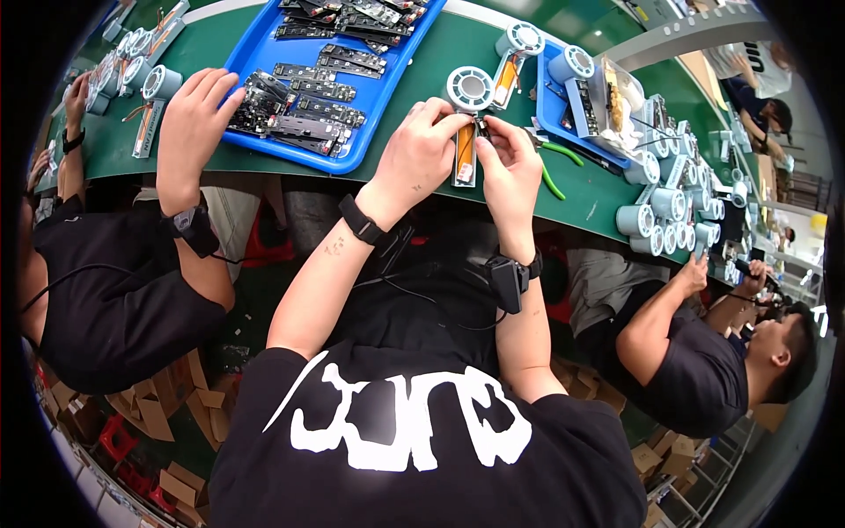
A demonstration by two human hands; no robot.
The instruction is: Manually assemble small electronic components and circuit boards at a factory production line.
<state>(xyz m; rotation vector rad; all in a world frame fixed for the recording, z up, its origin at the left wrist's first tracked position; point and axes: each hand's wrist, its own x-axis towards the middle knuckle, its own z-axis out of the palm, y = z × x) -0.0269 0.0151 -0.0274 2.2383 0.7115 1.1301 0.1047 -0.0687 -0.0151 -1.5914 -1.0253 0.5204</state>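
Before me on the green bench lies a light-blue handheld fan body (469, 89), its round grille pointing away from me and its narrow handle open. Inside the handle a flat orange strip (465, 145) shows. My left hand (417, 151) grips the handle just below the round head, fingers closed. Close beside it, my right hand (510, 167) pinches a small black part (481, 128) at the handle's right edge; it could be a circuit board, but the fingers cover most of it. A second fan body (519, 40) stands just beyond.
A blue tray (352, 158) of black circuit boards sits at left, with a co-worker's hand (195, 119) at its edge. Green-handled pliers (553, 172) lie right of my hands. Farther right are a smaller blue tray (547, 106) and several fan bodies (669, 204). Another co-worker (682, 352) sits right.
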